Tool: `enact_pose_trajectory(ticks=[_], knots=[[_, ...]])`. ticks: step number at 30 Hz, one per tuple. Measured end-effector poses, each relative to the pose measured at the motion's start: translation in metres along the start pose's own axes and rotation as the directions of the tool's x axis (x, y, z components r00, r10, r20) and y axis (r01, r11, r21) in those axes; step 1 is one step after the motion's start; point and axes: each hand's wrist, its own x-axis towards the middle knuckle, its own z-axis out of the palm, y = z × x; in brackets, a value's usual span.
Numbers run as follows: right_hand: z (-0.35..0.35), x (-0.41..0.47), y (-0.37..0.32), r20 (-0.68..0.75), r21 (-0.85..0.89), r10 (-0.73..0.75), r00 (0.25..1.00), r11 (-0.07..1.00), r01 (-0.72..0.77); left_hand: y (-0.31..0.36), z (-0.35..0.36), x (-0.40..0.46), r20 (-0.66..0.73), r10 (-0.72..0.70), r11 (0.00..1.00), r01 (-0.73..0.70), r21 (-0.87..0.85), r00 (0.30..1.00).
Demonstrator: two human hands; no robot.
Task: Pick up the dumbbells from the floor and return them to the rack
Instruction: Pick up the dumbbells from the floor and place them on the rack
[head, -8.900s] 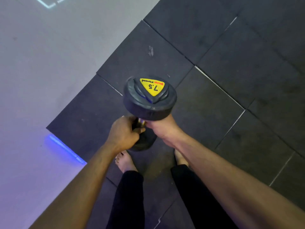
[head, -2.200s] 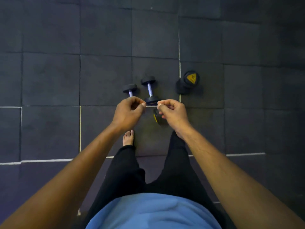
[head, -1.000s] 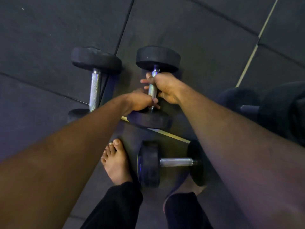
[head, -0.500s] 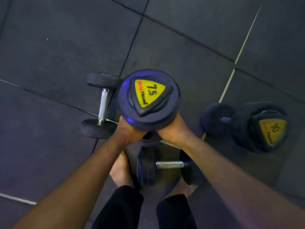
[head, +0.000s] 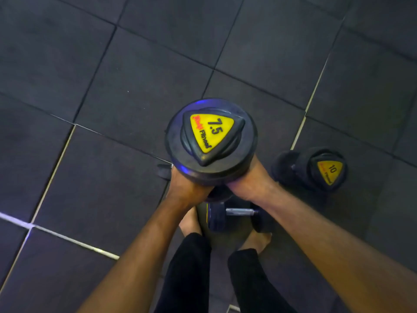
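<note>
Head view: both hands are under the 7.5 dumbbell (head: 211, 141), held upright off the floor (head: 94, 154) with its yellow label facing up. The left hand (head: 188, 188) and right hand (head: 250, 184) are wrapped round its handle below the top head — a firm two-handed grasp. A small dumbbell (head: 239, 214) lies by the bare feet, and the 10 dumbbell (head: 316, 169) sits on the floor to the right.

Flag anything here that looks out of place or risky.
A small dumbbell lies on the floor right at the bare feet, a trip hazard. Both hands hold the 7.5 dumbbell above it.
</note>
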Motion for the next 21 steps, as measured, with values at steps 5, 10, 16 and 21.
enact_pose_trajectory(ticks=[5, 10, 16, 21], knots=[[-0.003, -0.04, -0.09, 0.059, 0.032, -0.069, 0.996, 0.997, 0.067, 0.051, -0.055, -0.054, -0.056, -0.163, 0.982, 0.167, 0.089, 0.985], [-0.008, -0.103, -0.194, 0.207, 0.014, -0.197, 0.958, 0.98, 0.198, 0.113, -0.12, -0.146, -0.158, -0.28, 0.958, 0.266, -0.104, 0.947], [0.011, -0.195, -0.296, 0.366, 0.042, -0.247, 0.897, 0.968, 0.249, 0.175, -0.189, -0.278, -0.271, -0.354, 0.914, 0.27, -0.304, 0.895], [0.049, -0.278, -0.379, 0.528, 0.065, -0.259, 0.809, 0.962, 0.266, 0.22, -0.231, -0.399, -0.393, -0.465, 0.826, 0.229, -0.516, 0.793]])
